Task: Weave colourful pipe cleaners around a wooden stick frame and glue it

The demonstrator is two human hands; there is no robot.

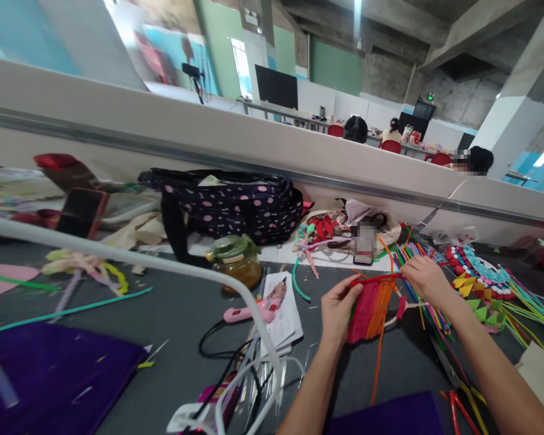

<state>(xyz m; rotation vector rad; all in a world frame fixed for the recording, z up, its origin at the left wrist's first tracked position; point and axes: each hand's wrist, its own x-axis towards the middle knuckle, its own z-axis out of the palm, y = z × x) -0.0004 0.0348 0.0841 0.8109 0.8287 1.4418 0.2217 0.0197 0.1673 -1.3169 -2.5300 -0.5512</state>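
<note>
A panel of pink and orange pipe cleaners (367, 317), laid side by side, hangs between my hands above the table. My left hand (338, 311) pinches its upper left corner between thumb and fingers. Along the top edge runs a red pipe cleaner (376, 278), and my right hand (424, 279) has its fingers closed on the right end of it. A loose orange pipe cleaner (379, 362) dangles below the panel. Close under my right hand lies a bundle of many-coloured pipe cleaners (435, 320).
A pink glue gun (249, 312) rests on white papers (283, 332). Behind stand a glass jar (236, 266) and a dark spotted bag (226, 205). A white tube (163, 257) arches across the left. Scissors (457, 380) and red-handled pliers (457, 411) lie at right.
</note>
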